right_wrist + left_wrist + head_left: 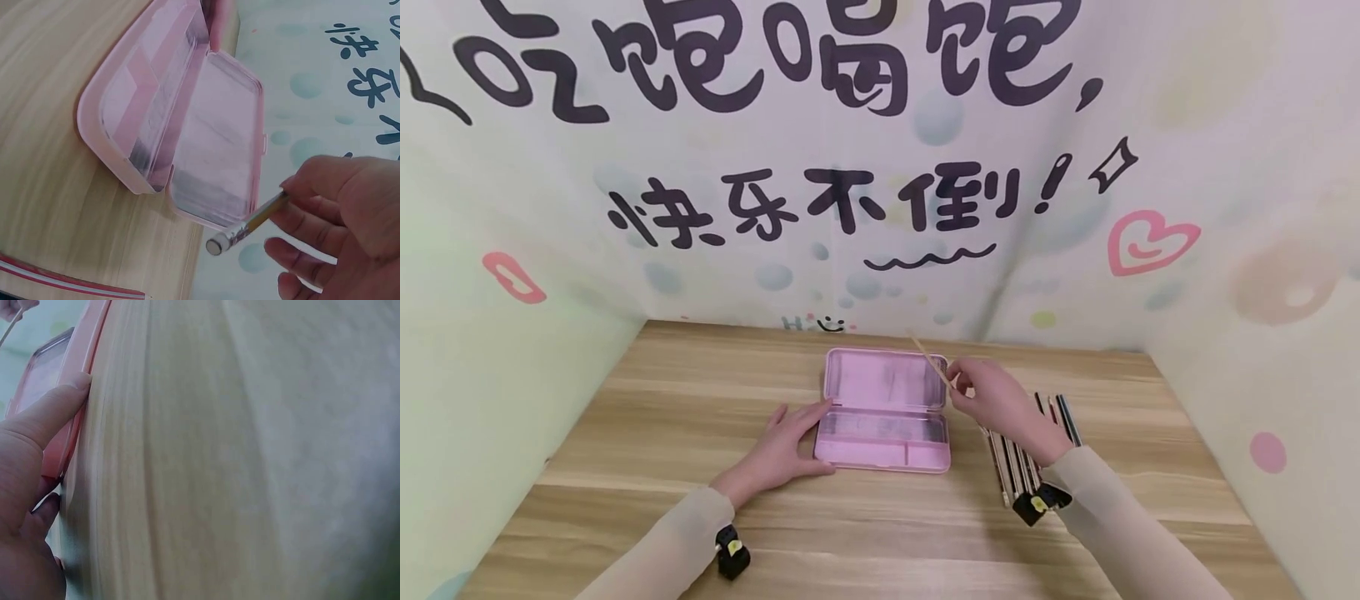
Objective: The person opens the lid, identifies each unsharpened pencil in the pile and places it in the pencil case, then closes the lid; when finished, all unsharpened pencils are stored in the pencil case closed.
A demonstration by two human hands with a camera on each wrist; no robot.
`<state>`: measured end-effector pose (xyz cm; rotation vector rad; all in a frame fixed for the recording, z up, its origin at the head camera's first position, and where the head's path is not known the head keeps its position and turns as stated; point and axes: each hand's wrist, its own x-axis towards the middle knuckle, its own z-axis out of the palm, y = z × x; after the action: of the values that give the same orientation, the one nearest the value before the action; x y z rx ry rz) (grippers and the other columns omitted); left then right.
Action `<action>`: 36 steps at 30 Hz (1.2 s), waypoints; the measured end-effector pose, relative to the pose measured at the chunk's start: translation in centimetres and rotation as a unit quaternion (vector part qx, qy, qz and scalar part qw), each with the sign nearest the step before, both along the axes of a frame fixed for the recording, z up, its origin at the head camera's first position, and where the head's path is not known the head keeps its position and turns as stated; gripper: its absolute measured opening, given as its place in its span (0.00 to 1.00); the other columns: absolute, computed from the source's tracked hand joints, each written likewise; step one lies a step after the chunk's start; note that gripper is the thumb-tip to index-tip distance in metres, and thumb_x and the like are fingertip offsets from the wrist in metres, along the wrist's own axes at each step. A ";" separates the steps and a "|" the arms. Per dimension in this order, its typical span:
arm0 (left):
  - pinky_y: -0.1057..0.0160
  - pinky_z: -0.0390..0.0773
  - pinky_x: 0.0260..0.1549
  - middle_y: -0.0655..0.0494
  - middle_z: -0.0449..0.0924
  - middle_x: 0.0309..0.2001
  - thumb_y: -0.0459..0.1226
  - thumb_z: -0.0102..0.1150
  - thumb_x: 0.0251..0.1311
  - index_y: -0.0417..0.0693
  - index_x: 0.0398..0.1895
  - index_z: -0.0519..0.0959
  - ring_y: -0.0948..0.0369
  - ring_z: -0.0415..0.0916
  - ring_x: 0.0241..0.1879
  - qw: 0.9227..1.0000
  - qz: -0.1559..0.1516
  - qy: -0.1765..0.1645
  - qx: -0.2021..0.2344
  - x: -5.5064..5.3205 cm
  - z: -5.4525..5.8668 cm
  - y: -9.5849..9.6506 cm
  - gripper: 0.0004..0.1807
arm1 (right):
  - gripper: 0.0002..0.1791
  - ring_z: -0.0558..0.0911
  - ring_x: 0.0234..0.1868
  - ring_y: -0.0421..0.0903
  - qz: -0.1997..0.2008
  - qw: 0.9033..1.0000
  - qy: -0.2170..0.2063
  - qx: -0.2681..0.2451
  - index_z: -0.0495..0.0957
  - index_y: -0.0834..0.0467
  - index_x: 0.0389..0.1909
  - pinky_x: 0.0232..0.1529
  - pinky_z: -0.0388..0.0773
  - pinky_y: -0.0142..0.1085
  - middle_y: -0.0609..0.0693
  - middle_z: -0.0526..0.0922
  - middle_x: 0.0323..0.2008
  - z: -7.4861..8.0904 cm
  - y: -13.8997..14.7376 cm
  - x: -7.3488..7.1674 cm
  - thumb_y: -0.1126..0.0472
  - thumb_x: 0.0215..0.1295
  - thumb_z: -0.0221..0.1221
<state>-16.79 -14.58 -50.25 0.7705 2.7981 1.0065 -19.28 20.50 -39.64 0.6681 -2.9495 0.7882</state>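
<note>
A pink pencil case [880,454] lies open on the wooden table, its lid [868,379] tilted back toward the wall. The tray shows a long compartment and dividers, with nothing seen inside. My left hand [781,454] holds the case at its left end, thumb at the front edge and a finger near the hinge. Between thumb and fingertips, my right hand [996,400] pinches a pencil [255,220] by the case's right end, above the table. The pencil's eraser end shows in the right wrist view; its other end is hidden by the hand.
Several pencils [1000,467] lie side by side on the table right of the case, partly under my right forearm. A wall covering with large black characters [842,200] rises behind the table [880,542]. Each wrist carries a small black camera [732,552].
</note>
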 end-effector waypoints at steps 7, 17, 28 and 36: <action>0.30 0.42 0.76 0.40 0.68 0.75 0.49 0.81 0.51 0.41 0.79 0.63 0.41 0.64 0.74 1.000 0.005 -0.004 -0.004 0.4 -0.6 0.1 0.55 | 0.07 0.80 0.32 0.43 0.074 0.997 0.009 0.020 0.82 0.61 0.42 0.36 0.80 0.38 0.43 0.83 0.29 -1.0 -1.2 -1.2 0.69 0.65 0.66; 0.29 0.46 0.75 0.37 0.71 0.72 0.49 0.82 0.49 0.38 0.78 0.64 0.40 0.68 0.72 1.000 0.007 0.012 0.005 0.3 -0.9 0.0 0.55 | 0.08 0.77 0.32 0.40 0.149 0.985 0.037 0.079 0.83 0.57 0.42 0.37 0.78 0.34 0.43 0.81 0.29 -1.9 -3.1 -2.4 0.68 0.63 0.69; 0.29 0.44 0.75 0.37 0.71 0.72 0.51 0.82 0.49 0.38 0.79 0.63 0.40 0.68 0.72 1.000 0.003 0.004 0.011 0.2 -0.7 0.2 0.57 | 0.04 0.76 0.33 0.41 0.168 0.976 0.028 0.135 0.86 0.55 0.37 0.38 0.78 0.36 0.43 0.82 0.29 -3.8 -4.5 -1.9 0.63 0.64 0.71; 0.29 0.45 0.75 0.37 0.72 0.71 0.49 0.83 0.47 0.38 0.78 0.64 0.39 0.69 0.71 0.999 0.006 0.024 0.025 0.0 -0.7 0.0 0.57 | 0.04 0.77 0.36 0.42 0.190 0.965 0.079 0.160 0.84 0.54 0.37 0.42 0.79 0.36 0.44 0.85 0.32 -5.0 -6.1 -1.4 0.61 0.66 0.71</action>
<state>-16.82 -14.62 -50.95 0.7954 2.8309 1.0766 -20.72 14.39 -44.62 1.2780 -2.8595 0.2421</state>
